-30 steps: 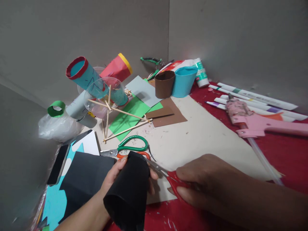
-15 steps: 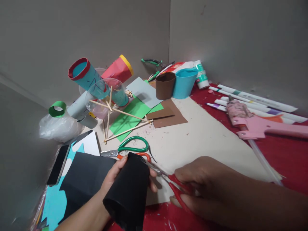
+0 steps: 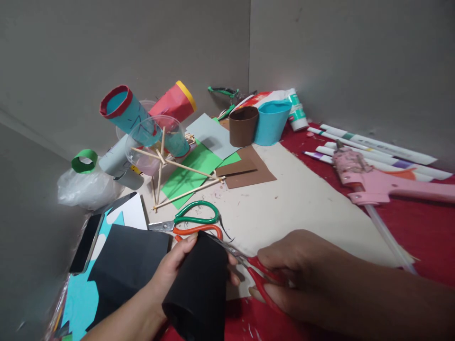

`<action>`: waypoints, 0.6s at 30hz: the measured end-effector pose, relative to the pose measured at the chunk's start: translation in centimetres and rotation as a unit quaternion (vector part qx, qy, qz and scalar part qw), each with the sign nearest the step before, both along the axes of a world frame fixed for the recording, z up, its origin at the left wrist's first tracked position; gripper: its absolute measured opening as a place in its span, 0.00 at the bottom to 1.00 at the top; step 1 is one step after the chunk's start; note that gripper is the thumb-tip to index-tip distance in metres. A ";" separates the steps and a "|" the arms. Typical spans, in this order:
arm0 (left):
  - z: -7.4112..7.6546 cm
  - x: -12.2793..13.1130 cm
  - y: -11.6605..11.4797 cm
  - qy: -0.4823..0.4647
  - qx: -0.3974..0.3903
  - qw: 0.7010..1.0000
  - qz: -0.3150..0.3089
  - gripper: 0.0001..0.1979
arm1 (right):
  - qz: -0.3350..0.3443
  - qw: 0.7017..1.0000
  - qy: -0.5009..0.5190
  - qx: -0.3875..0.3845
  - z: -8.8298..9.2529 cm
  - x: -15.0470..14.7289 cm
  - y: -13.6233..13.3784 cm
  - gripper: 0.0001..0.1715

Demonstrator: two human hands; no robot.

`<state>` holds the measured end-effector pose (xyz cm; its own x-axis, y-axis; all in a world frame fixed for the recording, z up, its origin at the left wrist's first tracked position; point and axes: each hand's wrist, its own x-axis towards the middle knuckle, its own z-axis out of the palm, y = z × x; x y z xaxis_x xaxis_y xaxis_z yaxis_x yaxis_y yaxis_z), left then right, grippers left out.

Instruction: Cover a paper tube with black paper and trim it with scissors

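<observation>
A black paper tube is held in my left hand, the thumb on its near side and fingertips showing past its right edge. My right hand grips red-handled scissors, and their blades meet the tube's far rim. The blade tips are partly hidden at the rim. Just beyond the tube lies a second pair of scissors with green and orange handles. A thin dark paper strip curls beside those handles. Black paper lies flat to the left of the tube.
A stick frame stands past the scissors, near a clear plastic cup and colored paper tubes. Brown and blue paper cups stand at the back. A pink glue gun and markers lie right; a phone lies left.
My left hand and the black tube have shifted slightly right, bringing the rim further along the scissor blades. My right hand has barely moved.
</observation>
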<state>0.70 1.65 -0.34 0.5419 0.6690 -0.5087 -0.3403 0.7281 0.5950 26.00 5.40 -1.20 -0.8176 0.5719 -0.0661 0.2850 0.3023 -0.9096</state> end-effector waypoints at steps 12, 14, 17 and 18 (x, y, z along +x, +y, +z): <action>0.4 0.1 -0.2 0.097 0.041 0.994 0.027 0.32 | 0.017 1.000 -0.021 0.003 0.0 0.0 0.0 0.13; 0.4 0.0 -0.2 0.103 0.054 0.993 0.024 0.32 | 0.022 1.000 -0.016 0.002 0.1 0.0 0.1 0.13; 0.4 -0.1 -0.1 0.103 0.066 0.992 0.012 0.32 | 0.027 1.000 -0.011 0.001 0.3 0.1 0.1 0.14; 0.4 -0.2 0.0 0.102 0.070 0.992 0.009 0.33 | 0.026 1.000 -0.009 0.000 0.4 0.2 0.1 0.14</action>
